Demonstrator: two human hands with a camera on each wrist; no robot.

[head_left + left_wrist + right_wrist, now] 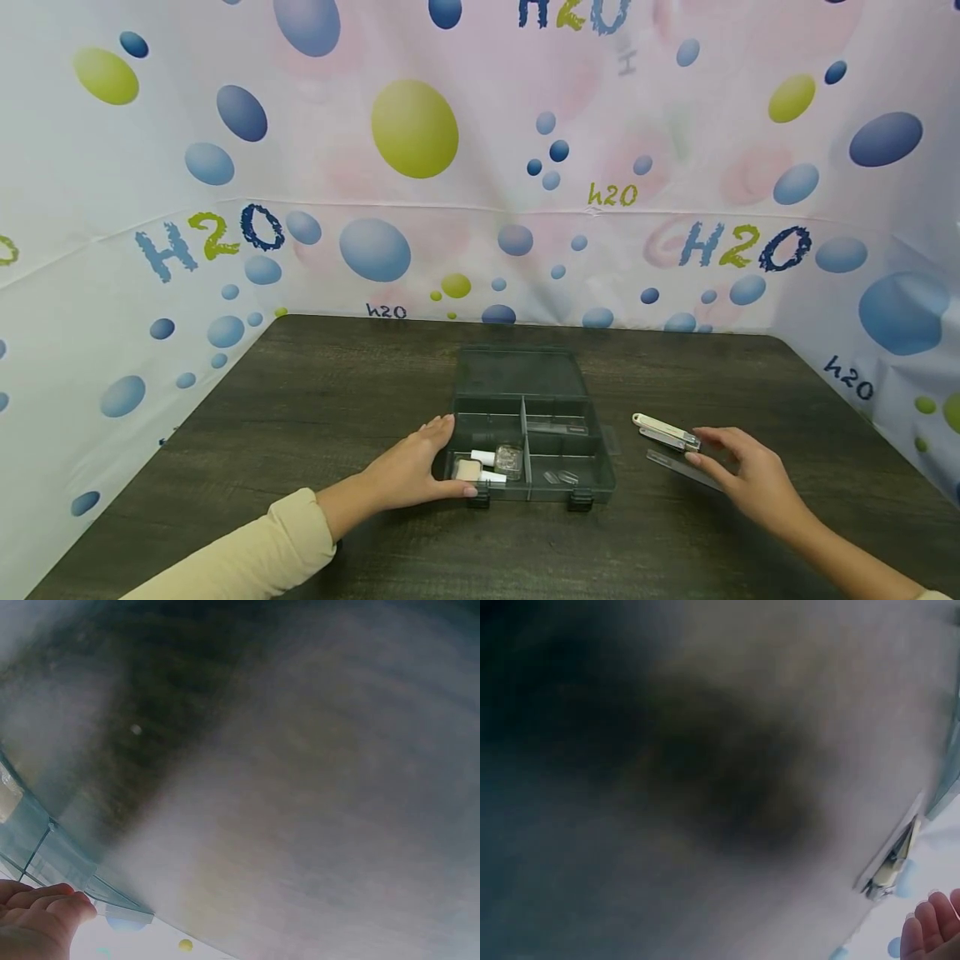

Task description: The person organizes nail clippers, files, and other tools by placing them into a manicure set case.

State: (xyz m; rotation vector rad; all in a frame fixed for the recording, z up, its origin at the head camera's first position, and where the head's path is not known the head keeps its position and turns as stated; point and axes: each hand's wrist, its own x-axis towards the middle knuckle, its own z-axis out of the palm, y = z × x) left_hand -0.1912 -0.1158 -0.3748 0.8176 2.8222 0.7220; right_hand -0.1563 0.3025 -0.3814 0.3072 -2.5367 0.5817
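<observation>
A dark see-through divided box point(528, 492) sits on the table with its lid laid back. My left hand point(408, 467) rests against its left side, thumb along the front edge and fingers extended along the side wall. Two small bottles with white caps point(487, 458) lie in the left compartment. At right, my right hand point(750, 475) reaches over the table, its thumb and index finger parted around the metal end of a cream nail clipper point(663, 430). In the right wrist view its fingers point(930, 922) show apart from the clipper. A clear flat strip point(678, 467) lies partly under the hand.
The open lid point(521, 372) extends behind the box. Another clear strip point(557, 428) lies in the back right compartment, and small clear pieces point(561, 477) in the front right one. A printed curtain point(480, 258) closes off the table's back and sides.
</observation>
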